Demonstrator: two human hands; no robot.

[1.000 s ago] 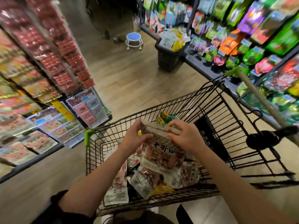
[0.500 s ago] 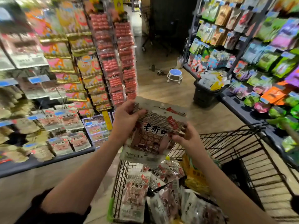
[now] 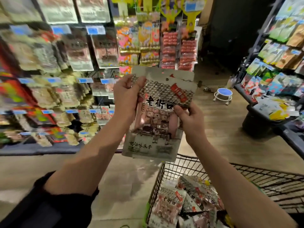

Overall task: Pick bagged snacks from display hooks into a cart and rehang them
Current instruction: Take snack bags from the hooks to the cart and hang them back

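Holding snack bag (image 3: pixel 158 116) | both hands | cart (image 3: pixel 246 176), stool (image 3: pixel 223 94) nearby

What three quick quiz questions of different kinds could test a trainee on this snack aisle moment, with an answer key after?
1. True or false: the snack bag is held up by both hands, above the cart.
2. Multiple choice: the left hand holds the bag at its A) bottom edge B) upper left corner C) right edge.
3. Fill in: the small stool on the floor has a ___ seat.

Key: 1 true. 2 B; the right hand has its grip on the bag's right edge. 3 blue.
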